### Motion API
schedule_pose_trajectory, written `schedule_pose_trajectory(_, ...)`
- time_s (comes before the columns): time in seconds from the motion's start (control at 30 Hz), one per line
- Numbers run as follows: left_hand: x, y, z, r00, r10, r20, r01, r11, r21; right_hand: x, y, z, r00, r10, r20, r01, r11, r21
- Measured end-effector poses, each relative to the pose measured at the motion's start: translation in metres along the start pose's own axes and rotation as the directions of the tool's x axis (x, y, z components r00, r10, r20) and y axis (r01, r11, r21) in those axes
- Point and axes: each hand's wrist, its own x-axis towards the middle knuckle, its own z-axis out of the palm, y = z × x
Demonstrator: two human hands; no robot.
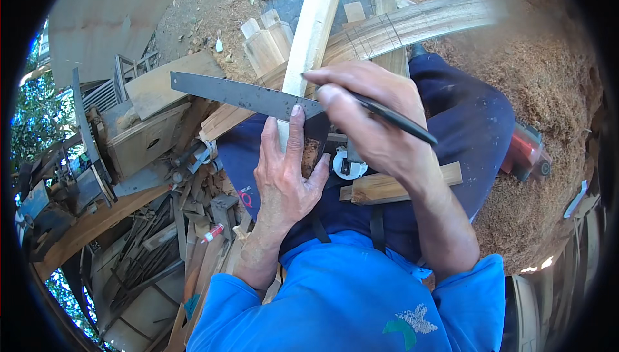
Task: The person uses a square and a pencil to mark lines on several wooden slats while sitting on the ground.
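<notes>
A pale squared wooden bar (312,28) runs away from my lap, with a narrower end at the top. Across it lies a flat steel blade (232,95) with a small hole near its left end. My left hand (290,178) holds the blade down, one fingertip on the metal and the fingers straddling the bar. My right hand (382,115) grips a black pen-like marking tool (399,119), its tip meeting the bar just beyond the blade. Beneath the bar, a curved wooden piece (372,37) bears several pencilled lines.
Short wood offcuts (406,185) rest on my lap by a round white fitting (349,166). Tenoned pieces (266,45) lie ahead. A red power tool (527,154) sits on sawdust (537,212) at right. Left are stacked scraps, a wooden box (145,134) and a small glue bottle (213,232).
</notes>
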Motion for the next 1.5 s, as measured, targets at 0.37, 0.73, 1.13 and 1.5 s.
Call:
schedule_pose_trajectory(0.37,-0.001,0.009,0.002,1.0,-0.02,0.002,0.019,0.999,0.051,0.022,0.013,0.004,0.985,-0.098,0.144,0.124,0.974,-0.189)
schedule_pose_trajectory(0.73,0.0,0.008,0.002,1.0,-0.009,0.003,0.008,0.998,0.062,0.036,0.006,-0.018,0.929,-0.053,0.365,0.173,0.937,-0.303)
schedule_pose_trajectory(1.13,0.0,0.009,0.004,1.0,-0.007,-0.011,0.008,0.998,0.063,0.034,0.019,0.003,0.971,-0.165,0.175,0.208,0.942,-0.264)
schedule_pose_trajectory(1.5,0.005,0.001,-0.006,1.0,-0.016,0.005,0.016,0.997,-0.076,0.001,0.018,0.0,0.973,-0.041,-0.226,0.055,0.997,0.057)
